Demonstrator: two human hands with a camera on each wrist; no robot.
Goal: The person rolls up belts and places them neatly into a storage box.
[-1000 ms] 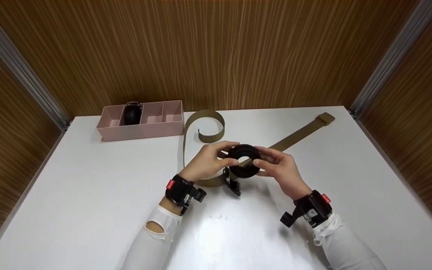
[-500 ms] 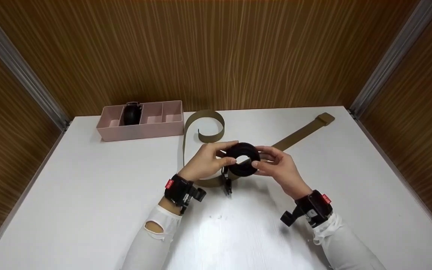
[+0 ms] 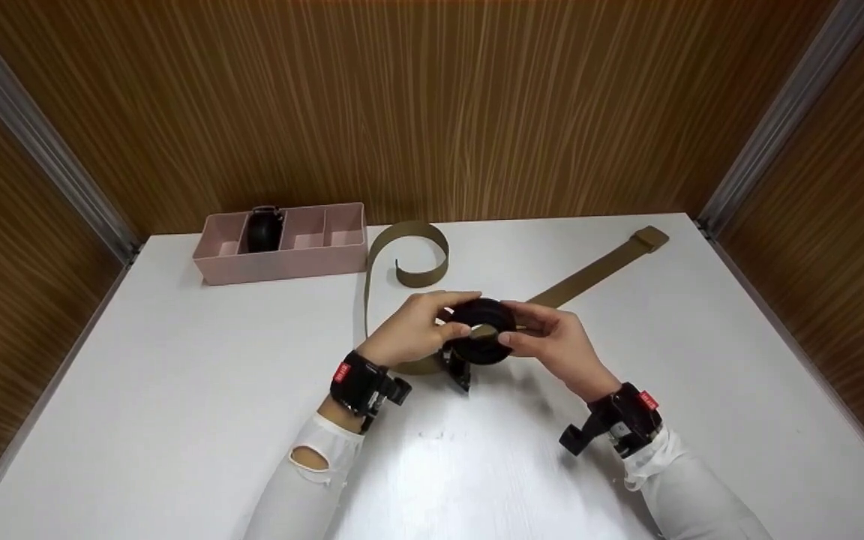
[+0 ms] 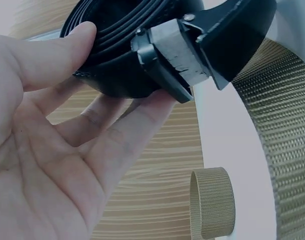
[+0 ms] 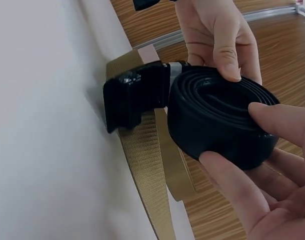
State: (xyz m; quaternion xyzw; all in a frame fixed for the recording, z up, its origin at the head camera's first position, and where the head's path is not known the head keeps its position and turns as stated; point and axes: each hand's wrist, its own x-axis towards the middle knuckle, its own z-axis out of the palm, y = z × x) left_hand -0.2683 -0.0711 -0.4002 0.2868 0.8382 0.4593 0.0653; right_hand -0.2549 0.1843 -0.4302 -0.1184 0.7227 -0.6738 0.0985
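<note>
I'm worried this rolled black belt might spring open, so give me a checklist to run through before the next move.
1. Left hand holds the black belt: ok, thumb and fingers grip the coil.
2. Right hand holds the opposite side: ok.
3. Belt wound up: ok, its turns lie nested in a ring.
4. Buckle tucked in against the coil: not ok, it sticks out from the side.
5. Belt's free end secured: cannot tell, the hands hide part of the coil.
6. Olive belt rolled up: not ok, it lies behind the hands with one end curled and the other stretched out straight.
</note>
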